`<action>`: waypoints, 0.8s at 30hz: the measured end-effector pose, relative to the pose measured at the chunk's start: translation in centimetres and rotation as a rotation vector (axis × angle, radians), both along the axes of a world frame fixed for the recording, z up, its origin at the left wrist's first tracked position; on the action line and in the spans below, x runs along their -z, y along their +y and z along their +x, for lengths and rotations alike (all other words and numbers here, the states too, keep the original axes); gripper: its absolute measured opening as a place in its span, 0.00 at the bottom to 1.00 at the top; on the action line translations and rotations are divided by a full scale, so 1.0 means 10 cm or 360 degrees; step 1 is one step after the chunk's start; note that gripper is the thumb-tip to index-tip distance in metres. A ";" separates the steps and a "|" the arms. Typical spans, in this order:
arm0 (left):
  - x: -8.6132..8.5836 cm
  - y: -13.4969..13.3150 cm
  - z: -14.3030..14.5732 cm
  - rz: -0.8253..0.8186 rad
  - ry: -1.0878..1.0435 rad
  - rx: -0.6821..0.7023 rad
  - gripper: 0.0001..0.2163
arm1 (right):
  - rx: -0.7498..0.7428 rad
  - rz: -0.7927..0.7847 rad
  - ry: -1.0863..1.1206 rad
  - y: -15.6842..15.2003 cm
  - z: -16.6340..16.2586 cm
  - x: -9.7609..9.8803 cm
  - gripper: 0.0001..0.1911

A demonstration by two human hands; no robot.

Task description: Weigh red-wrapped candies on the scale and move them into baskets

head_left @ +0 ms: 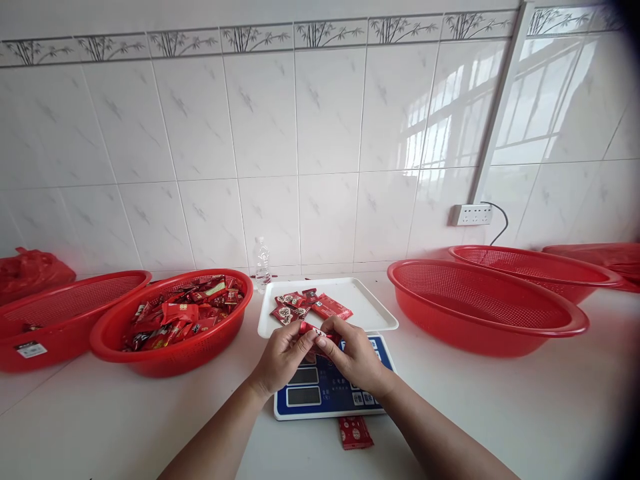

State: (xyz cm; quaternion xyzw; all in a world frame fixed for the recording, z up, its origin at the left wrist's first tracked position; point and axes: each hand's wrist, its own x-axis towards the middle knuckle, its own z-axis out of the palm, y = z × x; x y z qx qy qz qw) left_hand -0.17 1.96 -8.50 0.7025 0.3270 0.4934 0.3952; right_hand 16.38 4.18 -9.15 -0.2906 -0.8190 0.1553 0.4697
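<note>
pale marbled wall tiles (330, 113) below a bamboo-patterned border (255, 38) carry a barred window's reflection (440, 130) above a white tabletop (110, 427).

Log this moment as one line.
left hand: holding red packet; right hand: holding same packet; scale: under hands; white tray: several packets on it

Tiled workroom (scale (340, 393), red packets (333, 307))

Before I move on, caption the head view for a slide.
Left hand and right hand hold a red packet over a scale, white tray of packets beyond, red baskets either side.
</note>
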 end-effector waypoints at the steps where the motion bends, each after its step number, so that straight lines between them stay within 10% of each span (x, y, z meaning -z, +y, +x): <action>1: 0.00 0.00 0.00 0.0000 0.0002 -0.0003 0.15 | 0.0017 -0.0003 -0.0009 0.00 0.00 0.00 0.16; 24: 0.00 -0.01 -0.01 -0.0007 -0.0053 0.0050 0.15 | -0.0072 -0.0078 0.0095 0.01 0.00 -0.02 0.21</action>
